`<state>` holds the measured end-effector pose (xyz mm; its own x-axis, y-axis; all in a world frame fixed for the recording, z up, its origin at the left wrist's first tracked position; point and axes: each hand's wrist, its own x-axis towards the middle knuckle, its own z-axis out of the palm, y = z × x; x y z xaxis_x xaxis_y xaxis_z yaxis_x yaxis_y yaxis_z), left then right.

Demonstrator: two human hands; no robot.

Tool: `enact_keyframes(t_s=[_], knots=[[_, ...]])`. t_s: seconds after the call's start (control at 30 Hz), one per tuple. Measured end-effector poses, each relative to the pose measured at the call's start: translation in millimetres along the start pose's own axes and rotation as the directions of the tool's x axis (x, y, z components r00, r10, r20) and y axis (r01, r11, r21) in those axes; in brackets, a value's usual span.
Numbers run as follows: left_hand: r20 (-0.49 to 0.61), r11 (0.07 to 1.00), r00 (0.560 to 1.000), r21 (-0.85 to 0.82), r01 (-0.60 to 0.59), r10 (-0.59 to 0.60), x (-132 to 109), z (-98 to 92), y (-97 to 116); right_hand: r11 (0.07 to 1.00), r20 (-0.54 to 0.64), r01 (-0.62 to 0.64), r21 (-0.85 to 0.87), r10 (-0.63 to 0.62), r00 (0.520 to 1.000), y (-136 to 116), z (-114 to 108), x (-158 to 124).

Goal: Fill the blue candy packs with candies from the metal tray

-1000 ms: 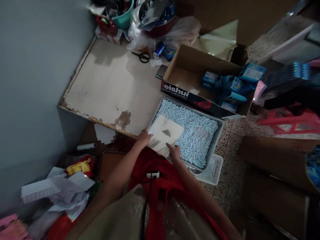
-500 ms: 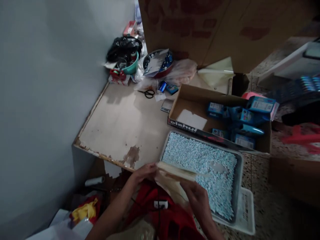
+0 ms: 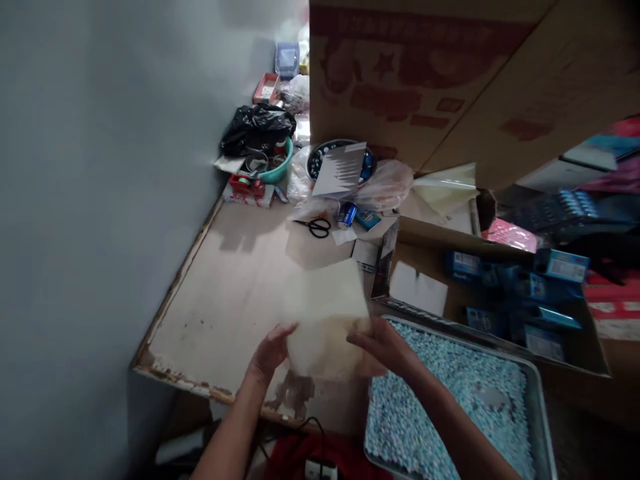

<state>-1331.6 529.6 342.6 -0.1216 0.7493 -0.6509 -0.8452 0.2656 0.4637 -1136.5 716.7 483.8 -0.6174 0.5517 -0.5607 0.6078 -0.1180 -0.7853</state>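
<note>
Both my hands hold a thin, pale, see-through sheet or bag (image 3: pixel 325 313) up over the worn white board (image 3: pixel 225 293). My left hand (image 3: pixel 270 350) grips its lower left edge and my right hand (image 3: pixel 383 343) pinches its lower right edge. The sheet hangs above the board's near edge, just left of a metal tray (image 3: pixel 543 413) filled with small pale-blue pieces (image 3: pixel 450 393).
An open cardboard box (image 3: pixel 425 243) with blue packets (image 3: pixel 530 293) lies behind the tray. Black scissors (image 3: pixel 316 227), a teal bowl (image 3: pixel 274 170), a red tape dispenser (image 3: pixel 245 183) and bags crowd the far end. A big carton (image 3: pixel 425 73) stands behind. A grey wall (image 3: pixel 100 167) runs along the left.
My hands lifted the pale sheet off the tray of blue pieces and carried it left and up over the board. The camera view tilted upward.
</note>
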Motion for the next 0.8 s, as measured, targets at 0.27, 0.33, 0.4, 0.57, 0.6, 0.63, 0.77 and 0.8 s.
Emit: enact_keyframes(t_s=[0.27,0.33,0.4,0.57,0.6,0.63,0.77,0.8], knots=[[-0.084,0.977,0.985,0.166,-0.132,0.147,38,-31.1,96,0.920,-0.023,-0.014,0.391,0.025,0.999,21,70,90],[-0.095,0.954,0.974,0.238,-0.179,0.207,51,-30.3,132,0.916,-0.038,0.013,0.401,0.003,0.999,29,76,117],[-0.108,0.908,0.945,0.329,-0.259,0.309,70,-22.8,182,0.967,-0.207,0.069,0.246,-0.017,0.978,46,77,148],[-0.117,0.640,0.707,0.546,-0.541,0.697,152,16.7,347,0.875,-0.579,0.006,-0.483,-0.325,0.748,134,84,213],[-0.084,0.590,0.666,0.555,-0.586,0.741,173,24.7,379,0.821,-0.569,-0.006,-0.571,-0.391,0.724,152,87,219],[-0.025,0.523,0.618,0.560,-0.642,0.786,195,31.7,410,0.768,-0.548,-0.013,-0.640,-0.445,0.708,167,91,224],[0.087,0.408,0.556,0.588,-0.698,0.826,285,50.2,492,0.636,-0.506,-0.069,-0.769,-0.539,0.673,197,100,231],[0.121,0.379,0.558,0.615,-0.691,0.821,305,53.0,501,0.629,-0.508,-0.083,-0.773,-0.537,0.673,198,101,231]])
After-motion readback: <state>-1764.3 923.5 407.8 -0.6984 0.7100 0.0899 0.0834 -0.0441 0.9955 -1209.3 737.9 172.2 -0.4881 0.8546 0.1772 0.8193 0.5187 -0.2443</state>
